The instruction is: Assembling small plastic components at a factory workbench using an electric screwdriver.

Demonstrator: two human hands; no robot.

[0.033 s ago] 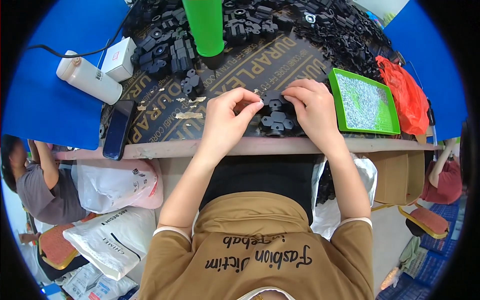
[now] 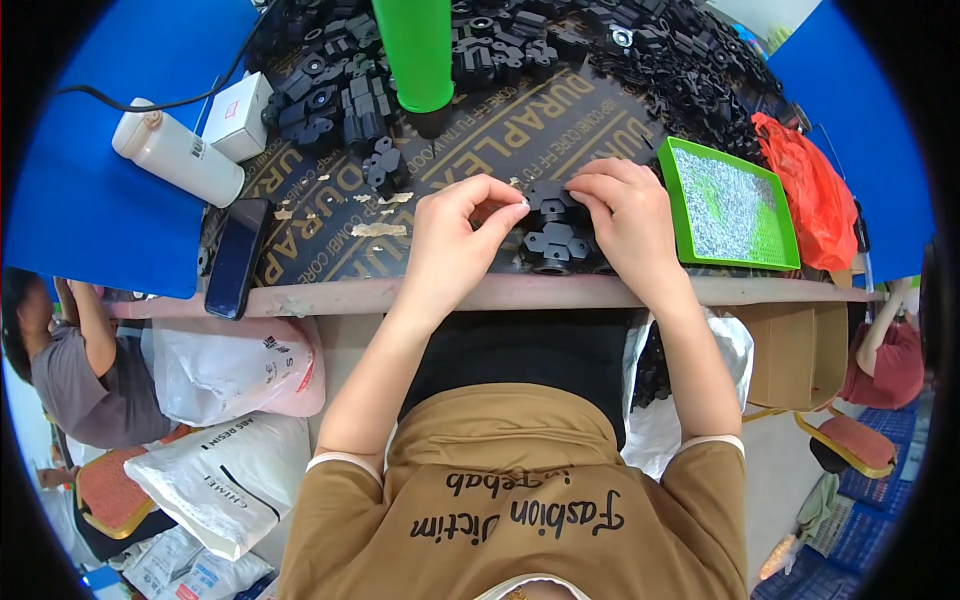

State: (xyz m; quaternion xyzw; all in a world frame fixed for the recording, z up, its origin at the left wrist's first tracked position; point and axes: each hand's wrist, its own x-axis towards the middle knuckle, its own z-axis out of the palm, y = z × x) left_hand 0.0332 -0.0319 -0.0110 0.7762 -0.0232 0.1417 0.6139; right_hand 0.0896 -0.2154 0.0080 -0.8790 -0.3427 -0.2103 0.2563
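At the table's near edge, my left hand (image 2: 458, 225) is closed in a pinch on a tiny silvery piece (image 2: 525, 204), too small to name. It is just left of a black plastic part (image 2: 549, 198) with small holes. My right hand (image 2: 632, 212) is closed, thumb and fingertips on that part's right side. A second black part (image 2: 556, 242), with a round ring at its near end, lies just nearer to me. Beyond my hands hangs a green cylindrical tool (image 2: 417, 60) with a dark nose and thin tip, like an electric screwdriver.
Right of my right hand is a green tray (image 2: 686, 232) of small silvery pieces, beside a red plastic bag (image 2: 805, 190). Black parts (image 2: 365, 110) are heaped behind. At left are a phone (image 2: 238, 258), a white bottle (image 2: 180, 155) and a white box (image 2: 238, 115). Other people sit at both sides.
The hanging green tool has swung slightly to the right. My hands and the black parts look almost the same.
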